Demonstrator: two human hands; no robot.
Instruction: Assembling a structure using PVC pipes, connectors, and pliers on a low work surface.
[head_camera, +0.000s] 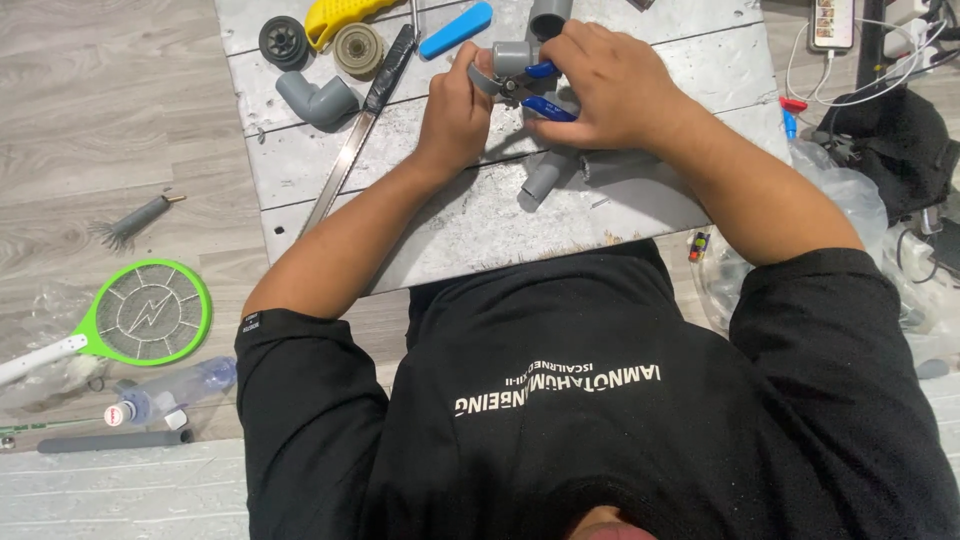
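Note:
My left hand (455, 110) grips a grey plastic pipe fitting (512, 57) over the whitewashed wooden board (470, 225). My right hand (600, 85) is closed on blue-handled pliers (545, 105), whose jaws meet the fitting between my two hands. Below my hands a short grey pipe piece (542, 180) lies on the board. Another grey pipe end (548, 15) stands just beyond the fitting. My fingers hide the pliers' jaws.
On the board's far left lie a grey elbow fitting (318, 100), a long knife (360, 125), two round discs (284, 40), a yellow tool (335, 15) and a blue handle (455, 30). A green racket-shaped swatter (140, 315) and a plastic bottle (170, 390) lie on the floor at left. Cables, a phone and plastic bags sit at right.

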